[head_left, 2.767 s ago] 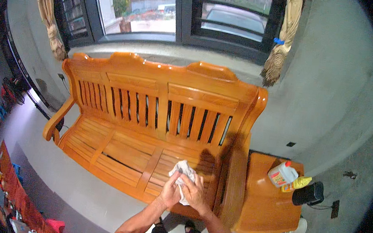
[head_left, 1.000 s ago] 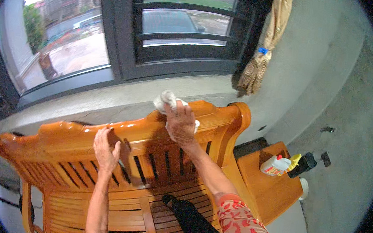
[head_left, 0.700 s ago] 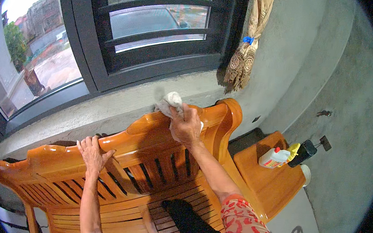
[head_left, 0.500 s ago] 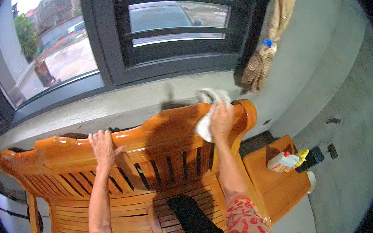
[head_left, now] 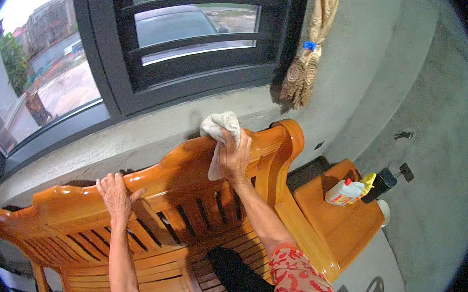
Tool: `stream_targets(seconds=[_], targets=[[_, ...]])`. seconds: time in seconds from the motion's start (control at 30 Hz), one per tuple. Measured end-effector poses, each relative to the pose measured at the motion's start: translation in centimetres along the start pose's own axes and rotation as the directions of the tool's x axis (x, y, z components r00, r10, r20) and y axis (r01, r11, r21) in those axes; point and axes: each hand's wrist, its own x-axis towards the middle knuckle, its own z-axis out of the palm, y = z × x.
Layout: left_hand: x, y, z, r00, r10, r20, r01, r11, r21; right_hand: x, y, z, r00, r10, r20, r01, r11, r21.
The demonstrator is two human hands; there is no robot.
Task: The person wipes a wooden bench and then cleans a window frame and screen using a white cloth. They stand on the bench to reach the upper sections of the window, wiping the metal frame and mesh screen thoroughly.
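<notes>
A glossy orange-brown wooden bench (head_left: 72,210) with a slatted back and seat stretches before me. My left hand (head_left: 116,198) grips the top rail of its backrest, fingers over the edge and thumb apart. Farther right, my right hand (head_left: 234,155) clasps a white cloth (head_left: 220,126) against the same rail. Part of the cloth is bunched over the top edge, and part hangs down the front of the back. A black shape (head_left: 236,277) rests on the seat below; whether it is my leg or some fabric I cannot tell.
Right of the bench, a small wooden table (head_left: 330,226) holds a white bottle with a red cap (head_left: 344,193), a yellow item (head_left: 368,183) and a black box-shaped object (head_left: 382,184). Behind the backrest run a pale sill and a dark-framed window (head_left: 195,76). A tied curtain (head_left: 301,77) hangs beside it.
My right hand has slid left along the top rail with the cloth, away from the bench's right end. My left hand keeps its place on the rail. The whole view has shifted slightly.
</notes>
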Motion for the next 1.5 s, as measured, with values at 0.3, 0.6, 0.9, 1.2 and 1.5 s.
stream_targets(seconds=[0.3,0.6,0.9,1.2,1.5], targets=[[-0.2,0.1,0.9,0.999,-0.004,-0.051,0.001,0.999,-0.052,0.7,9.0,-3.0,0.989,0.130,0.063,-0.114,0.971,-0.212],[-0.2,0.3,0.7,1.000,0.006,-0.028,-0.007,0.999,-0.050,6.7,16.4,-6.1,0.914,0.129,0.385,0.139,0.792,-0.595],[-0.2,0.1,0.6,1.000,-0.026,-0.003,0.026,0.996,-0.084,0.3,15.8,-7.1,0.946,0.243,0.213,-0.035,0.732,-0.680],[0.1,1.2,0.2,0.998,-0.058,0.010,0.058,0.997,-0.042,-0.4,13.4,-3.5,0.870,0.478,-0.124,-0.493,0.828,-0.267],[0.0,0.5,0.7,0.998,-0.056,0.021,0.056,0.998,-0.020,-6.9,0.4,1.1,0.875,0.483,-0.023,-0.435,0.808,0.397]])
